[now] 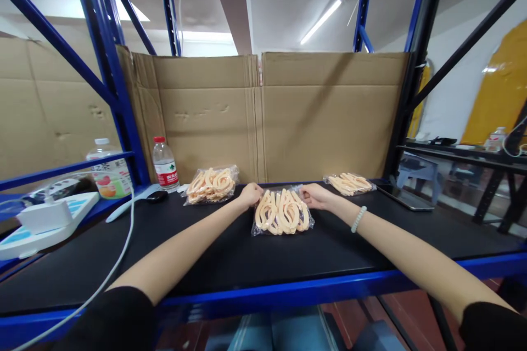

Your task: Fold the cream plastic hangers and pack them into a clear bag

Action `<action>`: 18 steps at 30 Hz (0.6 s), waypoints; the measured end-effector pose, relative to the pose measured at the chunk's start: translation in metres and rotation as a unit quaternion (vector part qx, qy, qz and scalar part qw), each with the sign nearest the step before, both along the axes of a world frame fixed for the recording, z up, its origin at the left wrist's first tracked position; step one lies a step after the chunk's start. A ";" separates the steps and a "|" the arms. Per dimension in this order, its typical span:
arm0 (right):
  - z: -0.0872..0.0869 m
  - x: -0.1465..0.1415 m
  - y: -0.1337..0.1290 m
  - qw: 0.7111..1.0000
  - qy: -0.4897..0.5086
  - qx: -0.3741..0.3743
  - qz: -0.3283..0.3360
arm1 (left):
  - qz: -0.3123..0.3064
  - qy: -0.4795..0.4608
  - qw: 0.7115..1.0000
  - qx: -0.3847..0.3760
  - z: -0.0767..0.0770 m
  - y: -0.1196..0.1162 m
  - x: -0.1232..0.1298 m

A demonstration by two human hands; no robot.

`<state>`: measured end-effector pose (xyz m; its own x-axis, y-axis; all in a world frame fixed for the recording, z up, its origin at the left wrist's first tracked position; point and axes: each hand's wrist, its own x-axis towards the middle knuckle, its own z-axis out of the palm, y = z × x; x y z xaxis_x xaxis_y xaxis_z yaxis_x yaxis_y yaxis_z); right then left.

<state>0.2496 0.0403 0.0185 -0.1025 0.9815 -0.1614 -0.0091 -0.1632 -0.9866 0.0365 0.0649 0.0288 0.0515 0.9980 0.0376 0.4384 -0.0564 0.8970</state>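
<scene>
A clear plastic bag of peach-coloured looped pieces [282,213] lies flat on the black tabletop in front of me. What the pieces are, I cannot tell. My left hand [250,195] pinches the bag's upper left corner, its fingers closed. At the opposite upper corner, my right hand [315,197] grips the plastic film with closed fingers, a beaded bracelet on that wrist. A similar bag [212,185] rests to the left, beyond my left hand. Another such bag [349,184] lies at the back right, beyond my right hand.
Cardboard panels [329,120] stand along the back. At the left are a red-capped bottle [165,164], a larger jug [109,170], a power strip [78,211] and a white cable [123,249]. A tablet-like device [405,197] lies at the right. Blue rack posts [117,93] frame the table.
</scene>
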 end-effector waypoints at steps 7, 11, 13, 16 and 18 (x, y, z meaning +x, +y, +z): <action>-0.021 0.008 0.011 0.998 0.042 -0.041 -0.004 | -0.009 -0.092 0.985 -0.147 -0.016 0.004 -0.009; -0.023 0.006 0.009 0.997 0.064 -0.039 -0.003 | -0.001 -0.125 0.977 -0.171 -0.014 -0.004 -0.012; -0.025 0.005 0.008 0.997 0.071 -0.034 -0.002 | 0.010 -0.132 0.977 -0.167 -0.016 -0.007 -0.009; -0.027 0.003 0.006 0.996 0.082 -0.019 -0.004 | 0.024 -0.142 0.978 -0.150 -0.021 -0.009 -0.004; -0.029 0.002 0.006 0.996 0.091 -0.005 -0.011 | 0.034 -0.149 0.979 -0.133 -0.025 -0.009 0.000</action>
